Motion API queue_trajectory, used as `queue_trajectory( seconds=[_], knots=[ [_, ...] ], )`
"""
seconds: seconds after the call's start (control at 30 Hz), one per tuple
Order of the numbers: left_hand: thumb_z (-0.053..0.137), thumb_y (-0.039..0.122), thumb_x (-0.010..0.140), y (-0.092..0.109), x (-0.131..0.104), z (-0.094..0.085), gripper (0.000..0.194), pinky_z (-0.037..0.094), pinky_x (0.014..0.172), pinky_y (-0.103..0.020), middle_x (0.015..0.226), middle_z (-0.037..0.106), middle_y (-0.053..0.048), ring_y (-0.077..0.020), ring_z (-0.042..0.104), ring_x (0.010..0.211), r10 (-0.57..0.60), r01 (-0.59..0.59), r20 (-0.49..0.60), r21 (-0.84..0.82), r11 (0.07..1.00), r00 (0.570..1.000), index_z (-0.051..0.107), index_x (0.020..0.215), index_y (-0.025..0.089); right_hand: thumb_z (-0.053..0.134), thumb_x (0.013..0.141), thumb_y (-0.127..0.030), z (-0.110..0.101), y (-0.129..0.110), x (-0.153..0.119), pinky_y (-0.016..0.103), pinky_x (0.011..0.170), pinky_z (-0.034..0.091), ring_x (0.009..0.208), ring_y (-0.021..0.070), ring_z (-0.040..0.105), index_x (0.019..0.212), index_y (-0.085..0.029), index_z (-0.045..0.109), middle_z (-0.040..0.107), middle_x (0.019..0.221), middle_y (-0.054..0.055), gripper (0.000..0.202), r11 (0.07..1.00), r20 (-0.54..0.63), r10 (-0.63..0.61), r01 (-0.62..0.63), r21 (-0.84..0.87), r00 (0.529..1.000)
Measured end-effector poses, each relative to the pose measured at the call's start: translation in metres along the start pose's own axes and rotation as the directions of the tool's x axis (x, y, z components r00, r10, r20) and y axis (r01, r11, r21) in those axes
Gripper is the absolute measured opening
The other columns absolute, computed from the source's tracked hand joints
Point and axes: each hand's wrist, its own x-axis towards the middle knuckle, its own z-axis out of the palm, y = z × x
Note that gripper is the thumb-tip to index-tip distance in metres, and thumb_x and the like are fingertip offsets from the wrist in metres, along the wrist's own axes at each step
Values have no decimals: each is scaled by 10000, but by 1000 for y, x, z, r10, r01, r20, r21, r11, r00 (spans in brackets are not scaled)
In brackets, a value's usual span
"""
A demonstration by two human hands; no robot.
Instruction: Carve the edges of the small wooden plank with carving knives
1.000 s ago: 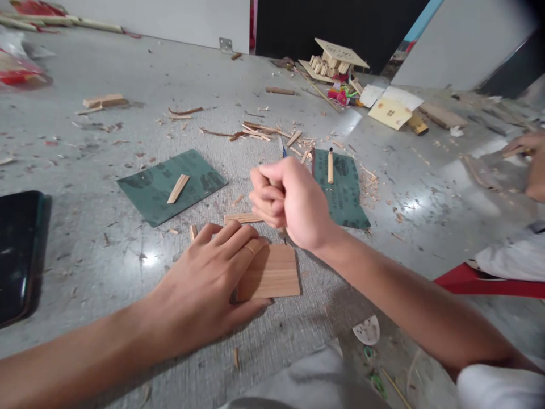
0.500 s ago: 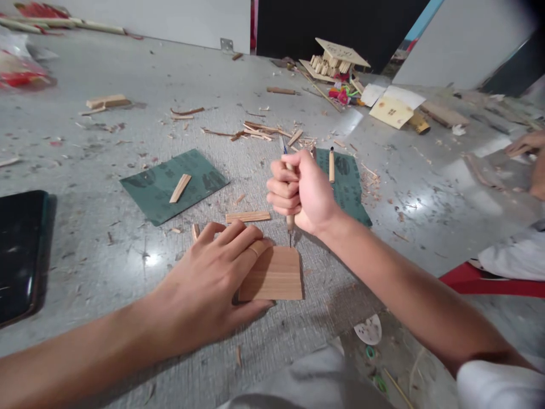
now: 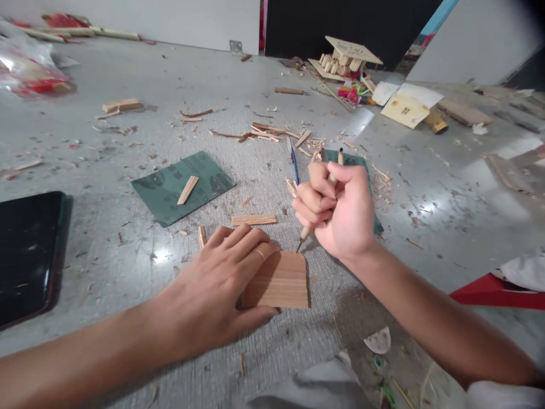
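My left hand (image 3: pixel 223 278) lies over the left side of a small flat wooden board (image 3: pixel 283 284), fingers on its top and thumb along the near edge, holding it against the table. My right hand (image 3: pixel 336 207) is wrapped in a fist around the light wooden handle of an awl (image 3: pixel 305 233). The awl leans, its thin metal tip at the board's far edge near the right corner. Beyond the left hand lies a short wood strip (image 3: pixel 254 220). A blue craft knife (image 3: pixel 293 162) rests just past the right fist.
A green sheet (image 3: pixel 183 187) with a wood sliver lies left; another green sheet (image 3: pixel 377 221) is partly behind my right hand. A black phone (image 3: pixel 29 255) sits at far left. Wood shavings (image 3: pixel 272 132) scatter beyond. A small wooden model (image 3: pixel 347 57) stands at the back.
The awl has gone from upright to leaning, its tip still by the board's far edge. My right fist has shifted right and tilted, uncovering the blue knife. The view has shifted slightly.
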Motion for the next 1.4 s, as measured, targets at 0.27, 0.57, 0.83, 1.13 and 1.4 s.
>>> queue_trajectory(
  seconds=[0.27,0.57,0.83,1.13,1.4],
  knots=[
    [595,219,934,7,-4,0,342,383,704,-343,1069,609,-49,-189,514,788,78,-83,-64,-76,994,995,433,1234,204,432,940,-386,8,-34,-21,233,388,184,401,80,123,594,-206,239,162,476,-71,435,990,139,-140,139,14,980],
    [559,107,969,3,-3,1,284,402,726,-320,938,672,-22,-148,576,770,216,-223,-253,1,975,943,487,1234,179,431,948,-366,6,-48,-34,241,396,192,408,83,99,589,-204,220,145,471,-66,446,979,110,-202,204,-7,973],
    [498,167,950,6,-2,-2,137,406,670,-303,932,636,-47,-160,540,748,136,-150,-201,-57,987,970,523,1084,179,503,905,-345,11,-48,-36,216,389,209,399,66,122,570,-190,217,144,444,-75,467,984,189,-178,176,25,966],
    [520,292,995,10,-1,-6,109,317,567,-281,722,574,21,-132,461,588,113,-98,-217,78,992,970,548,950,197,459,1007,-385,37,-56,-41,250,396,206,374,62,140,521,-185,202,109,462,-75,585,982,257,-174,188,-27,951],
    [460,270,1024,6,3,-6,181,329,539,-273,718,589,-2,-134,505,599,155,-156,-185,8,988,970,593,946,174,463,953,-314,43,-49,-45,272,459,231,430,89,178,574,-209,282,178,506,-65,433,982,266,-142,170,-84,953]
  ],
)
